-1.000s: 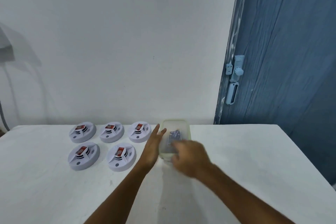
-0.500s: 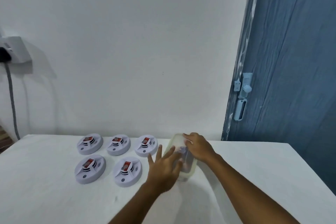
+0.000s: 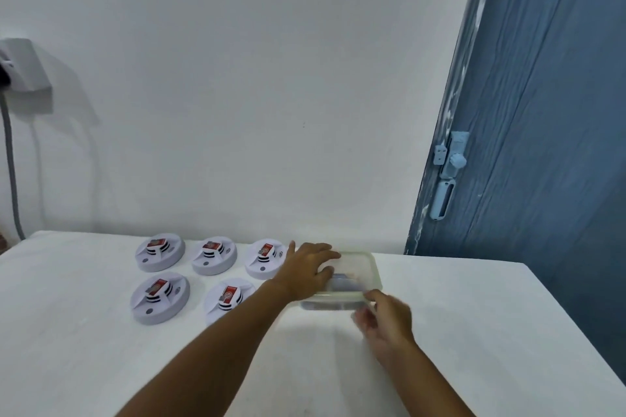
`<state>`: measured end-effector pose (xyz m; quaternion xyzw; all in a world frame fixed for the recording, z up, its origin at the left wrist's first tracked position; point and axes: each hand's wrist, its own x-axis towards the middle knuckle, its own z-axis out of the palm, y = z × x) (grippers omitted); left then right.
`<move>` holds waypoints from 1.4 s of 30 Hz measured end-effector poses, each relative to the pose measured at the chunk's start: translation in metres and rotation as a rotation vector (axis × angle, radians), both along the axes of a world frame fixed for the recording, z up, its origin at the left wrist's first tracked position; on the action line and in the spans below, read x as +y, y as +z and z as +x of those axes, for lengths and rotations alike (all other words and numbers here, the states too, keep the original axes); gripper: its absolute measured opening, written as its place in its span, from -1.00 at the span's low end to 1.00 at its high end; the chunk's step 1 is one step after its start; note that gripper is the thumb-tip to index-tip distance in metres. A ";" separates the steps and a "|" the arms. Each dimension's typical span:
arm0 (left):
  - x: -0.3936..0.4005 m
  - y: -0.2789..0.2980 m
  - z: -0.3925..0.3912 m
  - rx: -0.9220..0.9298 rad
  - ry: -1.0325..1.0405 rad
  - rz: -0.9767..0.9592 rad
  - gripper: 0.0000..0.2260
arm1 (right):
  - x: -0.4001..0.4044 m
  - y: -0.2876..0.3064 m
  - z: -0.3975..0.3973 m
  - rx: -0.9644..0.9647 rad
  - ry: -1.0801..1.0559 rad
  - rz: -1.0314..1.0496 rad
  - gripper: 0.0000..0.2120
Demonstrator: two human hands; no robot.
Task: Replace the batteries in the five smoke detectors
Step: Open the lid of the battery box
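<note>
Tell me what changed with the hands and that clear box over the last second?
The left hand moved from the side of the clear box onto its lid. The right hand went from the far end to the near corner; its grip is blurred. The five smoke detectors stayed put.

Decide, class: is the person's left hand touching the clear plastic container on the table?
Touching. The head view shows the left hand lying flat on the clear container, fingers spread across its lid with no gap.
</note>
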<state>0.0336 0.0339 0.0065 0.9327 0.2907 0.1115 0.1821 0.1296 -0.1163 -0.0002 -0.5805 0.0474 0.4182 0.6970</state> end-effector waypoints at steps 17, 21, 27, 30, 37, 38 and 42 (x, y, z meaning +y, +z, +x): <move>0.005 -0.011 0.003 -0.058 0.031 0.104 -0.32 | 0.028 -0.015 -0.057 0.374 -0.201 0.302 -0.70; 0.004 -0.011 0.003 -0.058 0.036 0.112 -0.31 | 0.029 -0.022 -0.057 0.303 -0.180 0.297 -0.69; 0.005 -0.012 0.002 -0.063 0.043 0.115 -0.31 | 0.027 -0.023 -0.057 0.215 -0.180 0.259 -0.64; 0.008 -0.013 0.001 -0.071 0.034 0.109 -0.32 | 0.035 -0.018 -0.055 0.235 -0.249 0.187 -0.57; 0.004 0.001 0.004 0.145 -0.013 0.074 -0.63 | 0.009 0.004 -0.043 -0.661 -0.346 0.081 -0.65; 0.001 0.002 0.002 0.151 -0.024 0.102 -0.61 | 0.012 0.015 -0.032 -0.813 -0.310 0.106 -0.69; -0.026 0.006 -0.012 -0.139 -0.058 0.223 -0.51 | 0.056 0.034 0.023 -1.295 0.249 -0.154 -0.63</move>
